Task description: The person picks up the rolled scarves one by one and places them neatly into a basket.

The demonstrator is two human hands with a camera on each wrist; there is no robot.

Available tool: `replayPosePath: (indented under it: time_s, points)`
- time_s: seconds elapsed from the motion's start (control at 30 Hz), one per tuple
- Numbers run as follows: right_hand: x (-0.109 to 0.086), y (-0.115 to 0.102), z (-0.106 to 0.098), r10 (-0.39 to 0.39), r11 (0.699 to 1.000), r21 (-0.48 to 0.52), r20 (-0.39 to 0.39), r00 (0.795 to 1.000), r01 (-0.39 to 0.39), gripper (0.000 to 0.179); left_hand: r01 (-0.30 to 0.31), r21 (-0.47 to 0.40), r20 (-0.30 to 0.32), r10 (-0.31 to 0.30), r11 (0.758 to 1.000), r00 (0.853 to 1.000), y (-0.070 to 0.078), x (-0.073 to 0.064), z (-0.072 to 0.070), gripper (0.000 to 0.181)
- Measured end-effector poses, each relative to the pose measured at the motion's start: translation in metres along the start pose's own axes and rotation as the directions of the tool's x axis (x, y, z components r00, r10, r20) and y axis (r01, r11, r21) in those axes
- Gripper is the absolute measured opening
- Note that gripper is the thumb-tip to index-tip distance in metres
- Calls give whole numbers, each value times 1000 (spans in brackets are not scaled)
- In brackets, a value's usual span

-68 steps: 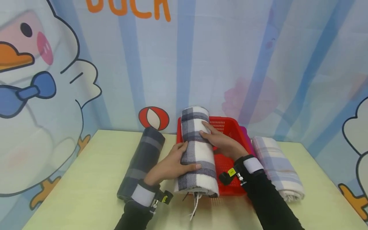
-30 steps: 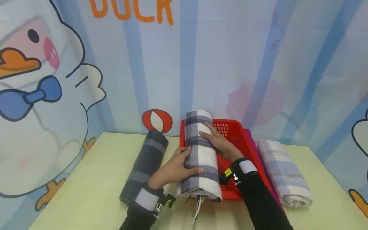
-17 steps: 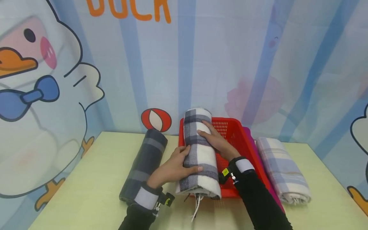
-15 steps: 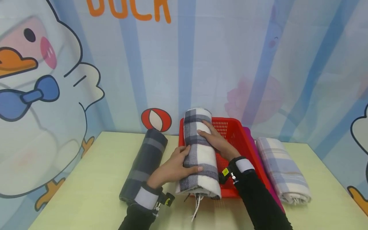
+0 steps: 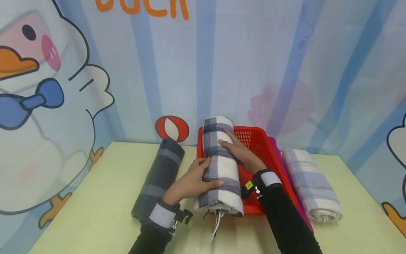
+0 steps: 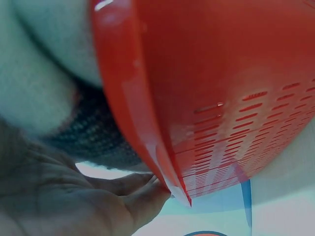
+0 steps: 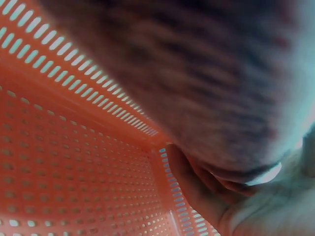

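A rolled plaid blanket (image 5: 220,165) in white and grey, with fringe at its near end, lies lengthwise over the left side of a red plastic basket (image 5: 261,141). My left hand (image 5: 190,181) grips the roll's left side toward the near end, thumb across the top. From the right, my right hand (image 5: 242,153) holds its far half, fingers spread over the cloth. In the left wrist view the left fingers (image 6: 147,199) are right at the basket's rim, under the roll. In the right wrist view the right hand (image 7: 221,209) reaches beneath the roll, inside the basket.
A dark grey rolled blanket (image 5: 158,176) with lighter bands lies left of the basket. To the right is a folded pale plaid blanket (image 5: 312,185). A magenta edge (image 5: 275,144) shows beside the basket. A printed duck curtain (image 5: 177,70) hangs behind the yellow table (image 5: 92,197).
My right wrist has shifted slightly left over the basket since the oldest frame. Both hands keep their hold on the plaid roll, which has barely moved; the head view shifts a little.
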State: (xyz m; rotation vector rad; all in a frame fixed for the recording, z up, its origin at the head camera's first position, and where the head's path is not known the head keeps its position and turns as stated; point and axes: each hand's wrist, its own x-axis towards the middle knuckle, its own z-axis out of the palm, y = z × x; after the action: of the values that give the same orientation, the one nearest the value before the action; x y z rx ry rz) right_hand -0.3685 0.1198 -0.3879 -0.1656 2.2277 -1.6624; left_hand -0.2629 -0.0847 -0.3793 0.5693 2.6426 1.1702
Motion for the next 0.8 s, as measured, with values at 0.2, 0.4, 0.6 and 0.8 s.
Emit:
replayPosePath:
  time_s: [0.2,0.4,0.6,0.8]
  points:
    - [-1,-1,-7,6,1000,-21,21,1000,-5,71,-2,25,-9,2,1000,1000,1,0,-1,95]
    - [-3,2,-9,-13,999,-43,10,1000,14,72,-35,42,-26,36,999,999,7,-1,-2,89]
    - [-6,5,-8,-22,999,-35,10,1000,22,71,-90,129,-49,97,988,994,14,-8,-5,76]
    - [-5,5,-7,-29,999,-40,-9,1000,29,72,-138,233,4,141,963,990,23,-18,-10,62]
